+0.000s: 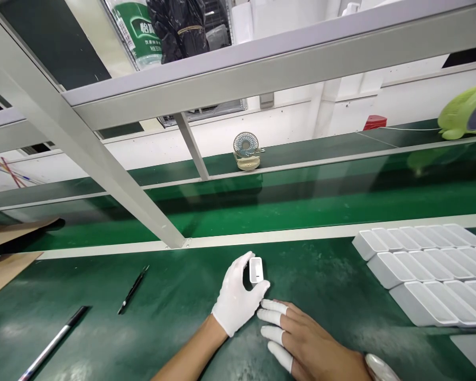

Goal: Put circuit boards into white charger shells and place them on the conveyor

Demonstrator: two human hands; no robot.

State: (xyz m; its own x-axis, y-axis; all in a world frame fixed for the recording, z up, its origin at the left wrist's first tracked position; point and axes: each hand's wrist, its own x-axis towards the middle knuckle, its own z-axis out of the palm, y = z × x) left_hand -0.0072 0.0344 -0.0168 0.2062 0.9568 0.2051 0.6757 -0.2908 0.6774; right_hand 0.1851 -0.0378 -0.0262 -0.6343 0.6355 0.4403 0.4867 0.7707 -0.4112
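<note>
My left hand [236, 301], in a white glove, pinches a small white rectangular part [256, 270] between thumb and fingers just above the green mat [174, 301]. My right hand [313, 346] lies flat on the mat right beside it, fingers stretched out with white finger cots on the tips, holding nothing. Its fingertips almost touch the left glove.
Rows of white rectangular blocks [424, 270] lie at the right. A thin black tool [133, 289] and a black-and-silver pen [53, 343] lie at the left, cardboard [3, 264] beyond. A grey frame post [103, 164] slants overhead; a small fan [246, 151] stands behind the green conveyor belt.
</note>
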